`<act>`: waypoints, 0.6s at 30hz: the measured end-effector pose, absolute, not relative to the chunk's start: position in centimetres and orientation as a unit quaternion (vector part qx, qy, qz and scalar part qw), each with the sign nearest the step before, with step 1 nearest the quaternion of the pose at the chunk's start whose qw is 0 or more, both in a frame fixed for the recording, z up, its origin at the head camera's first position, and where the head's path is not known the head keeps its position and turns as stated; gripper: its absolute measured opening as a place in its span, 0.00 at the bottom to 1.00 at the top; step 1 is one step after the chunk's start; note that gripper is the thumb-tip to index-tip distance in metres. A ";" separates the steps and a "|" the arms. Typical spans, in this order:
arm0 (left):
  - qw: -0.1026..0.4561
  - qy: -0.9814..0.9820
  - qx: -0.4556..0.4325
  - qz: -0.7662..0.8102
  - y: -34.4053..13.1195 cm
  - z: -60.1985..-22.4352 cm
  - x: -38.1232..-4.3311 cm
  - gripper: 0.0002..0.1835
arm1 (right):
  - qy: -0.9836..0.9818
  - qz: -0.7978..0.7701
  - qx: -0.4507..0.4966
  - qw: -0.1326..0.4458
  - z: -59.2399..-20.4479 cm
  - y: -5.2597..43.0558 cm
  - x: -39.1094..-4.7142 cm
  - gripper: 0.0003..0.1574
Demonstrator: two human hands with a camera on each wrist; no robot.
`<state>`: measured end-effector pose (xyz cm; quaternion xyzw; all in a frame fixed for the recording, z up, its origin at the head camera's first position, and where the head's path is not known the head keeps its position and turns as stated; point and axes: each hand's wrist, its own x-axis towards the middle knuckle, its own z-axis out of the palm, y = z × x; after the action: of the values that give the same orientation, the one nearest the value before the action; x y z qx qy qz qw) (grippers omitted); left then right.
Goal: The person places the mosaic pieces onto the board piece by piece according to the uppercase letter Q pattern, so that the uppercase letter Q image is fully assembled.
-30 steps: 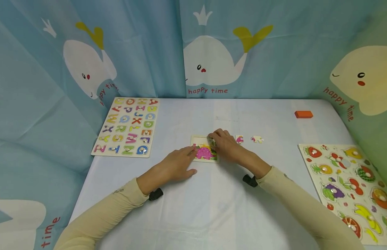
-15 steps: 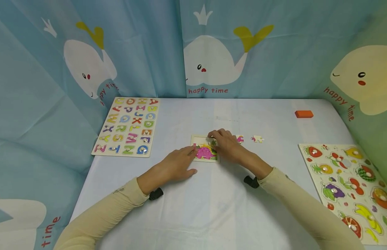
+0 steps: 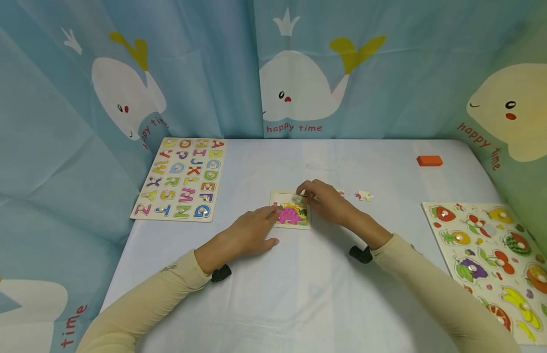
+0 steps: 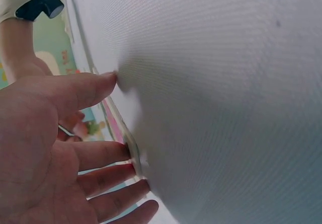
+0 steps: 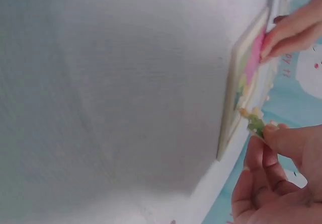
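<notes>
Jigsaw piece (image 5: 255, 125): likely light and stiff; thin knobs could chip, so best pinched by the flat body. Green, with a yellowish knob; tilted, at the upper right of the dinosaur puzzle tray (image 3: 282, 197), contact unclear. Right hand (image 3: 326, 200) pinches it, thumb against fingertips. Left hand (image 3: 250, 231) spread, fingers straight, at the tray's left edge. Loose piece (image 3: 364, 196) farther right on the bench (image 3: 282, 299).

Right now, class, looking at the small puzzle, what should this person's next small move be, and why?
Probably to lower the green puzzle piece into the far side of the puzzle board: the right hand pinches that piece there, the far strip still shows bare board, and the left hand touches the left edge, which may steady it.
</notes>
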<state>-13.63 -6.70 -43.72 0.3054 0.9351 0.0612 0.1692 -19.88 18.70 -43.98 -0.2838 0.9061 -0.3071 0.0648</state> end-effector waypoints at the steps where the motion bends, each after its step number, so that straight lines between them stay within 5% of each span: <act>1: 0.169 0.935 0.305 0.060 -6.7 -43.7 -13.6 0.42 | 0.904 -0.315 -0.281 0.067 -43.8 18.8 -19.9 0.16; 18: 0.169 0.934 0.309 0.056 -6.6 -43.8 -13.7 0.43 | 0.928 -0.341 -0.140 0.045 -39.8 29.9 -20.5 0.14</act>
<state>-13.70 -6.64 -43.80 0.3086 0.9343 0.0562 0.1691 -20.45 29.87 -39.85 -0.1399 0.9283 -0.3415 0.0448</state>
